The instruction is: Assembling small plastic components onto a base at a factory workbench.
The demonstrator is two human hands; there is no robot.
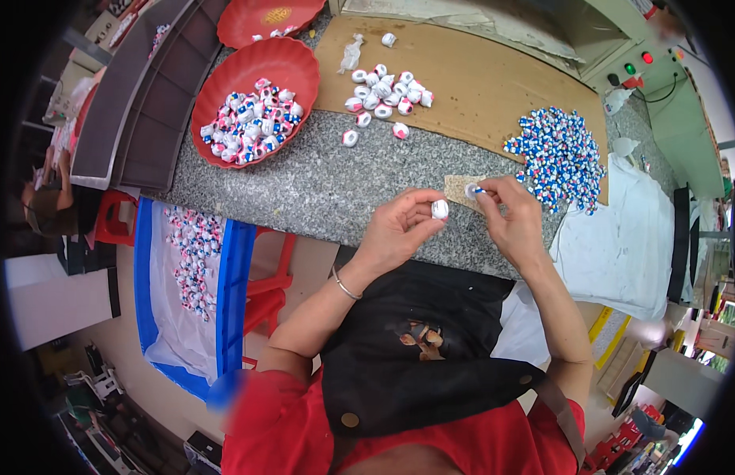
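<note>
In front of me, over the stone worktop (304, 182), my left hand (399, 229) pinches a small white rounded piece (439, 210) with a pink patch. A short gap away, the thumb and fingertips of my right hand (516, 222) close on a small whitish disc-like piece (471, 191) with a bit of blue beside it; its exact kind is too small to tell. A tan rough-textured pad (456, 188) lies just behind it. Farther off, several white hollow pieces (387, 91) are grouped on brown cardboard (462, 79). To the right spreads a heap of small blue, white and pink pieces (559, 158).
A red scalloped bowl (300, 75) of white, blue and pink pieces stands at the left, beside a dark grey crate (150, 103). Below it is a blue lined bin (234, 293) with more pieces. A green machine panel (652, 75) rises at the back right.
</note>
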